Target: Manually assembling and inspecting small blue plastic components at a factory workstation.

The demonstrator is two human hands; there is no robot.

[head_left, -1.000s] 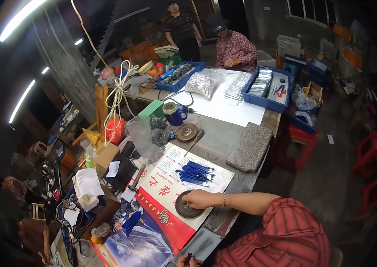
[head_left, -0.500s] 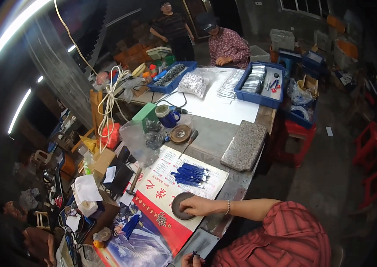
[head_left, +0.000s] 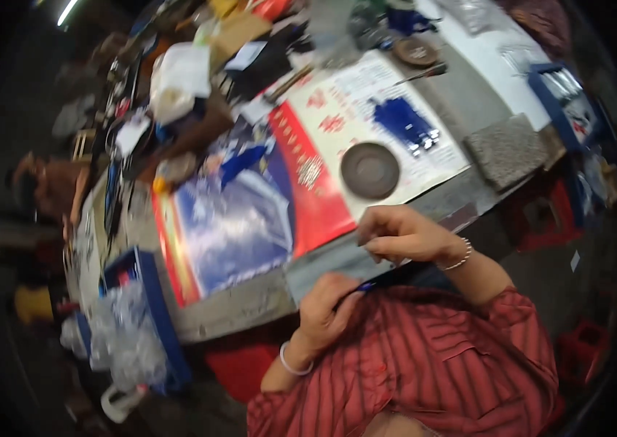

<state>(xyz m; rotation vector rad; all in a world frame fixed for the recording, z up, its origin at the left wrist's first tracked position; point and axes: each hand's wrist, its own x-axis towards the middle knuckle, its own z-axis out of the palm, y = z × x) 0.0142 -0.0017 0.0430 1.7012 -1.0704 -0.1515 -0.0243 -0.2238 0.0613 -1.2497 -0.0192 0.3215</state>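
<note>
My left hand [head_left: 326, 306] is curled around one blue pen [head_left: 364, 288] at the table's near edge; my right hand [head_left: 403, 234], fingers bent, rests on one grey slab [head_left: 337, 266] (grip unclear). Beyond lie one dark round dish [head_left: 370, 170] and one heap of blue pens [head_left: 404, 124].

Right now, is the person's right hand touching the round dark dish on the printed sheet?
Apart. The head view shows the right hand below the round dark dish, with printed sheet between.
</note>
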